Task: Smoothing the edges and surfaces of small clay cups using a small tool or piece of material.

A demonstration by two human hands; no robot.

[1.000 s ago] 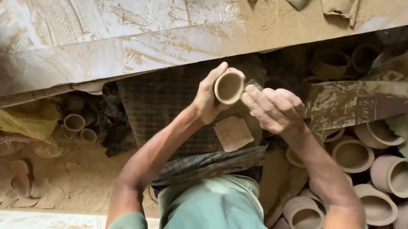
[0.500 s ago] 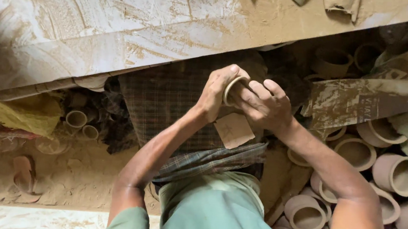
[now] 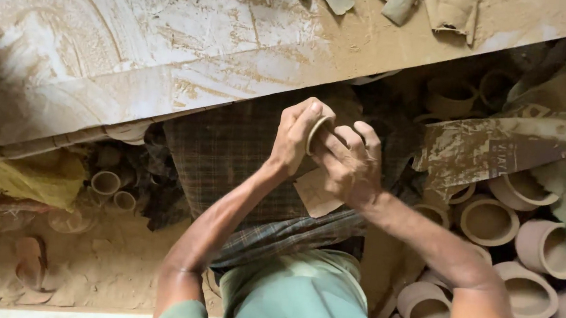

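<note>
Small clay cup (image 3: 316, 133) held up in front of the chest, between both hands, above a dark checked cloth (image 3: 229, 155) spread over the lap. Left hand (image 3: 296, 136) wraps the cup from its left side — fingers curled close together over the top of the wall, thumb lying along the near side of the rim. Right hand (image 3: 350, 163) comes in from the right; its fingers are bent and bunched, tips pressed against the cup's open end, so most of the cup is hidden and only a pale arc of rim shows between the two hands. Cup lies tilted on its side: long axis runs roughly left to right, mouth turned toward the right hand, base seated in the left palm. So the cup lies directly left of the right fingertips, touching them, and the left hand bears it. Whether the right fingers reach inside the mouth or only rub the rim — cannot tell, the knuckles cover it. A flat tan slab (image 3: 316, 194) rests on the cloth just below the hands, apart from them. To the right, well apart, many unfired pots (image 3: 490, 222) lie heaped with mouths showing; a few small ones (image 3: 106, 182) sit to the left near a yellow rag (image 3: 39, 177). A clay-smeared board (image 3: 170, 56) spans the top.
</note>
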